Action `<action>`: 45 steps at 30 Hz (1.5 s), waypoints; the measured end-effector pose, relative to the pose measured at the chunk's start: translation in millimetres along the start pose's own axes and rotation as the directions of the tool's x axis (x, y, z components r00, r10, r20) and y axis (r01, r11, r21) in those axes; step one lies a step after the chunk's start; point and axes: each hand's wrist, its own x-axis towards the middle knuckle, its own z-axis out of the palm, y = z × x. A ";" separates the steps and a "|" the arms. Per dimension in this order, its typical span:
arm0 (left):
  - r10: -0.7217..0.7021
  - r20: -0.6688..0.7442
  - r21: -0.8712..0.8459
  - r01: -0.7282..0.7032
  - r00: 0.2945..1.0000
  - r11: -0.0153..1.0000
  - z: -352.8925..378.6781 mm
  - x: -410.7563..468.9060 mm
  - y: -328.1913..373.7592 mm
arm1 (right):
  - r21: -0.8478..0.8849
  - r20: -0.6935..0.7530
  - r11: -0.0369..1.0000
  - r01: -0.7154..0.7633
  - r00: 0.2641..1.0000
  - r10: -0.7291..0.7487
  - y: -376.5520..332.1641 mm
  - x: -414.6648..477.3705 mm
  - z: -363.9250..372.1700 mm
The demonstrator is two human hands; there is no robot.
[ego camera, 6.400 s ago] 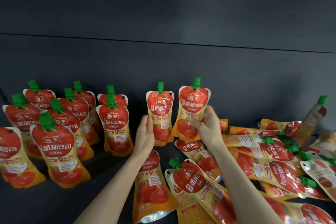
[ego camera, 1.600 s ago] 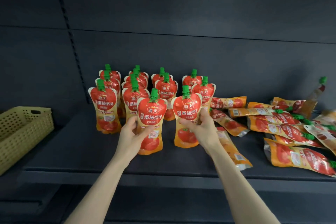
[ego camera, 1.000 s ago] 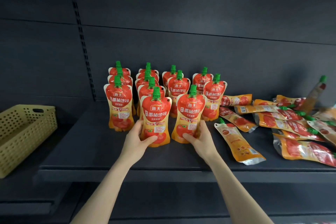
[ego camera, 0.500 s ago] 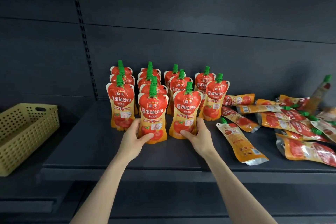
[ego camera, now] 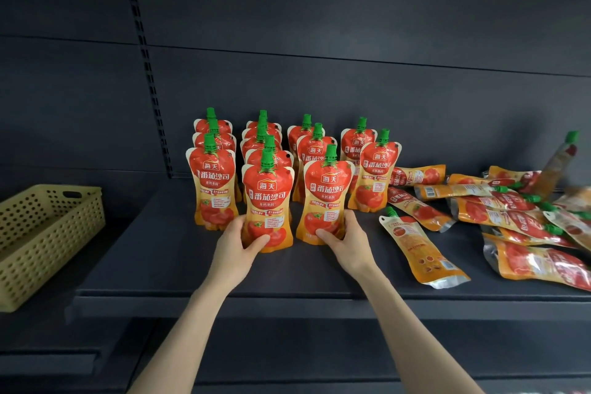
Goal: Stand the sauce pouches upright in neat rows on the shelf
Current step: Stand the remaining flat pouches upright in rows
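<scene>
While left hand (ego camera: 235, 243) clasps left pouch (ego camera: 267, 198) and right hand (ego camera: 347, 241) right pouch (ego camera: 326, 198), both stand upright at the shelf (ego camera: 192, 265) front.
Thumbs and fingers curl round the bases; the film seems soft, perhaps slippery, so hold the low sides gently.
</scene>
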 end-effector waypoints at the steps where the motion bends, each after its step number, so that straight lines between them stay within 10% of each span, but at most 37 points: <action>1: 0.004 -0.041 0.032 -0.003 0.999 0.999 0.6 -2.4 0.4 | -0.036 -0.002 0.999 -0.001 1.000 0.001 0.5 -0.9 -0.3; 10: 0.133 -0.307 0.108 -0.104 0.942 0.989 8.7 -44.8 6.3 | -0.222 -0.145 0.971 0.089 0.982 -0.123 9.4 -36.7 -30.1; 21: 0.209 0.049 -0.039 -0.207 0.977 0.978 131.9 -46.9 82.0 | -0.218 -0.307 0.974 0.067 0.942 -0.134 19.5 -36.4 -138.1; 38: -0.289 -0.042 0.212 0.292 0.956 0.933 242.8 -16.9 139.0 | -0.510 0.206 0.831 0.223 0.969 -0.133 76.8 63.0 -222.0; 45: -0.327 -0.030 0.170 0.327 0.945 0.930 226.5 -18.5 127.5 | -0.497 0.180 0.836 0.231 0.970 -0.160 79.6 51.4 -216.8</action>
